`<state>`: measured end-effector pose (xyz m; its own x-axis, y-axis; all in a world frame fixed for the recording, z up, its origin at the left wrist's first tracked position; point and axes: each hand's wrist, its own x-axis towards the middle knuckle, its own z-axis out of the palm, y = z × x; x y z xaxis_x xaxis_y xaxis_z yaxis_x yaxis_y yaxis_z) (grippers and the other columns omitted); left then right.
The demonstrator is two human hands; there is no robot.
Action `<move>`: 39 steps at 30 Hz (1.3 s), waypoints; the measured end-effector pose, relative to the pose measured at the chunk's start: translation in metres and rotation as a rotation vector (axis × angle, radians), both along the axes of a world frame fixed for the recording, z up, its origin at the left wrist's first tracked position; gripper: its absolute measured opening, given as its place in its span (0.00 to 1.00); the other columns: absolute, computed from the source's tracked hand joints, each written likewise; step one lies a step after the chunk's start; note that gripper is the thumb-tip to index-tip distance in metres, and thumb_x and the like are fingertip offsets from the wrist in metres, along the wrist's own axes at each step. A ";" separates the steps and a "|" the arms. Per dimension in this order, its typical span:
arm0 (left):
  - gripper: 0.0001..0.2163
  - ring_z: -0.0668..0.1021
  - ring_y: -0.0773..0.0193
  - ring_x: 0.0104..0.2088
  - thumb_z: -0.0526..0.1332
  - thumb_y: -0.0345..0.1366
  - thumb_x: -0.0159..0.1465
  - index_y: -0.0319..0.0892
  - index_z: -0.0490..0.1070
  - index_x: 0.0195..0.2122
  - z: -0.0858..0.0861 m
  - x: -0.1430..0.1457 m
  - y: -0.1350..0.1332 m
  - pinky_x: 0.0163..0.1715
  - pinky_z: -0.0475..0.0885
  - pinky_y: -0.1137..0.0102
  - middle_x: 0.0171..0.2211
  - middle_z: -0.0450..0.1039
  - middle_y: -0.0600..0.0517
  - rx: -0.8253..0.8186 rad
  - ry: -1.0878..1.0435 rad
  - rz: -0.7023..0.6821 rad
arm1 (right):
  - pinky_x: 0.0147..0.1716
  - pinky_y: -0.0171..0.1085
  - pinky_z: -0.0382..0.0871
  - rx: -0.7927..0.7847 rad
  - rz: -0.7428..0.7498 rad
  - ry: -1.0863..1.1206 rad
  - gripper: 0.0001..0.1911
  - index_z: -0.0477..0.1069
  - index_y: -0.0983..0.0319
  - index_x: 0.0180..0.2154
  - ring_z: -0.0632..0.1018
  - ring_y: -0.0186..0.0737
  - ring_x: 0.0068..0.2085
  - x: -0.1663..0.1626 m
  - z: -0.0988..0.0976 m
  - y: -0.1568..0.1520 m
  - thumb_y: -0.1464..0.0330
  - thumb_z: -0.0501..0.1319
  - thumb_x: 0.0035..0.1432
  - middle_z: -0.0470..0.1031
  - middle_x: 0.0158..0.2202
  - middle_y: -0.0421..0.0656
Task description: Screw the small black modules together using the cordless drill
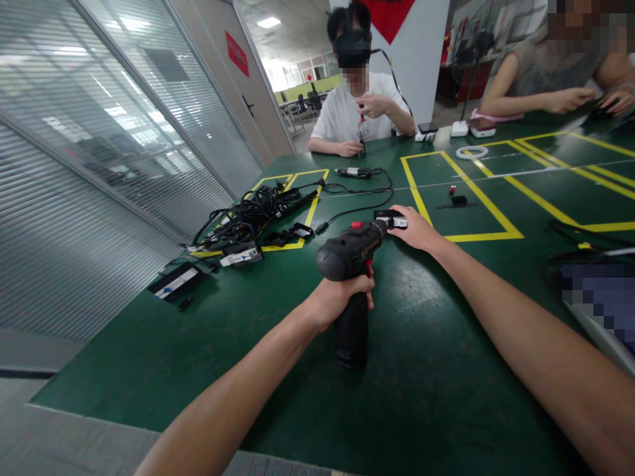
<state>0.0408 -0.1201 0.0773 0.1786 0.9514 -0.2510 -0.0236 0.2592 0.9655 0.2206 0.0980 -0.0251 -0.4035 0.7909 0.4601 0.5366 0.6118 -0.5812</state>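
Observation:
My left hand [342, 299] is wrapped round the grip of a black cordless drill [350, 253] with red buttons. The drill points away from me and to the right, its base low over the green table [278, 330]. At the drill's front end, my right hand [414, 228] grips a small black-and-silver block [398, 223] between thumb and fingers. The chuck overlaps the block in this view; whether a bit touches it I cannot tell.
Tangled black cables [262, 211] and power strips lie at the left. A corded pen-like tool [353, 172] lies beyond the drill. Yellow tape [483, 237] marks rectangles. A white ring [471, 153] rests farther back. Two people sit across the table, one wearing a headset [353, 49].

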 end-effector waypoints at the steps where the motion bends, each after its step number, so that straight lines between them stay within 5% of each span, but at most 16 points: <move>1: 0.08 0.72 0.68 0.21 0.61 0.32 0.53 0.38 0.66 0.34 0.000 0.000 0.000 0.25 0.67 0.72 0.21 0.66 0.55 -0.001 -0.001 0.000 | 0.52 0.47 0.65 0.006 -0.001 0.002 0.28 0.65 0.55 0.55 0.72 0.48 0.49 0.000 0.000 0.000 0.65 0.65 0.51 0.68 0.49 0.46; 39: 0.08 0.72 0.69 0.21 0.60 0.32 0.54 0.38 0.65 0.34 -0.002 -0.001 0.001 0.25 0.67 0.73 0.21 0.66 0.55 0.009 0.004 -0.017 | 0.51 0.47 0.66 -0.018 -0.007 -0.009 0.32 0.65 0.56 0.56 0.73 0.49 0.50 0.001 0.001 0.000 0.59 0.67 0.50 0.68 0.49 0.46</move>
<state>0.0401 -0.1194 0.0754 0.1938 0.9504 -0.2432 -0.0151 0.2508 0.9679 0.2211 0.0976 -0.0244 -0.4021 0.8016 0.4423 0.5456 0.5978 -0.5874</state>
